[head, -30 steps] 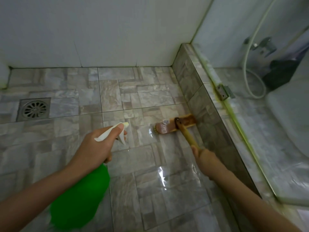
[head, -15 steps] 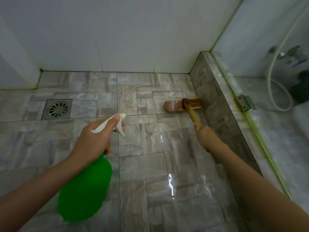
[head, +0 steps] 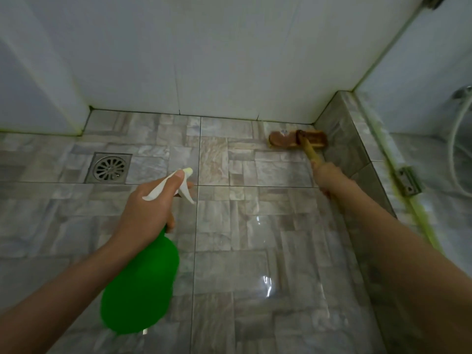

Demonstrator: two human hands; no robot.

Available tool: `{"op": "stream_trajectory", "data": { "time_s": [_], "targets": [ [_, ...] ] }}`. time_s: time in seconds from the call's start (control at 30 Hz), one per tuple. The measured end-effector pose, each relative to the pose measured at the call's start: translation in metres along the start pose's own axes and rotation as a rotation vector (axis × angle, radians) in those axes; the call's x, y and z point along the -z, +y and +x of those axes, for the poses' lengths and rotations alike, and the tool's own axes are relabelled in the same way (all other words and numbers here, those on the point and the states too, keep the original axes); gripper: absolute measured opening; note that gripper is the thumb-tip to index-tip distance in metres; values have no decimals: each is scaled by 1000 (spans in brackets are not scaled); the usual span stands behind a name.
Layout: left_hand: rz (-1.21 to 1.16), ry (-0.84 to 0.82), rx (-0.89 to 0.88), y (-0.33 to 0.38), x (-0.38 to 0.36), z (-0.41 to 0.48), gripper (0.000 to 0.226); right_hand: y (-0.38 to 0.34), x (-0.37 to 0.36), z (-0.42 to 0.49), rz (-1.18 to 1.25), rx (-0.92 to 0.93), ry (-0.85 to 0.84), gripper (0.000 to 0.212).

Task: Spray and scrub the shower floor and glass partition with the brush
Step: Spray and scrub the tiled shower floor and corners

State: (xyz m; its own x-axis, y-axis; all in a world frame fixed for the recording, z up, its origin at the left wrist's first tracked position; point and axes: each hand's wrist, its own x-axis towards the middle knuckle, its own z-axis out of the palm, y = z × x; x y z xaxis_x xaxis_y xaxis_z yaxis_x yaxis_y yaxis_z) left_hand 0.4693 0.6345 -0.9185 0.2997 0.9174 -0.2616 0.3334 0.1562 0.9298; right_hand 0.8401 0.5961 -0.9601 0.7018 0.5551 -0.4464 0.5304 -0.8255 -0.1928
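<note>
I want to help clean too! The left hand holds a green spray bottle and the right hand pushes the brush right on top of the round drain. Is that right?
Not quite. In the head view the brush is in the far corner beside the tiled curb, well away from the drain. The left hand does hold the green spray bottle, and the right hand holds the brush.

Both arms extended; left hand [head: 148, 208] and right hand [head: 329, 178] fingers curled tight.

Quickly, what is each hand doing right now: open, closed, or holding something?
Left hand: closed around the green spray bottle, pointing at the floor.
Right hand: closed around the handle of the brush.
</note>
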Motion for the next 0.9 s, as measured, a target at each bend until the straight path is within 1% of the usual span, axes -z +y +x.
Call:
{"op": "stream_trajectory", "data": {
  "time_s": [0.1,0.13,0.23,0.3,0.33,0.4,0.47,0.5,0.53,0.6,0.63,0.7,0.77,0.83,0.9],
  "targets": [
    [-14,15,7,-2,3,1,33,-37,15,43,118,-14,-19,48],
    [-18,18,3,-2,4,1,33,-42,15,43,136,4,-22,47],
    [-29,58,10,-3,13,1,35,-30,-7,10,114,57,-33,51],
    [-58,75,26,-5,20,-1,38,-16,-27,-23,43,32,-55,59],
    [-67,80,25,-7,24,-1,42,-20,-32,-28,32,1,-50,63],
    [-67,100,30,-12,31,0,42,-48,-31,-13,29,24,0,64],
    [-64,116,30,-17,36,1,39,-81,-18,11,43,61,-40,52],
    [-55,119,20,-19,38,1,39,-94,-14,16,94,59,-69,45],
    [-40,112,11,-20,41,1,41,-99,-12,14,151,64,-88,44],
    [-46,104,13,-20,44,-1,47,-86,-20,-5,130,123,-88,55],
    [-54,105,18,-20,46,-1,48,-71,-31,-25,72,122,-73,60],
    [-67,114,24,-21,50,-1,44,-43,-58,-75,-13,99,-71,58],
    [-75,145,35,-26,57,1,38,-42,-77,-111,4,104,-120,57],
    [-93,161,45,-31,61,4,38,-68,-86,-102,-12,168,-72,59],
    [-113,149,48,-35,63,6,41,-110,-84,-82,-32,227,-65,59]
  ]
}}
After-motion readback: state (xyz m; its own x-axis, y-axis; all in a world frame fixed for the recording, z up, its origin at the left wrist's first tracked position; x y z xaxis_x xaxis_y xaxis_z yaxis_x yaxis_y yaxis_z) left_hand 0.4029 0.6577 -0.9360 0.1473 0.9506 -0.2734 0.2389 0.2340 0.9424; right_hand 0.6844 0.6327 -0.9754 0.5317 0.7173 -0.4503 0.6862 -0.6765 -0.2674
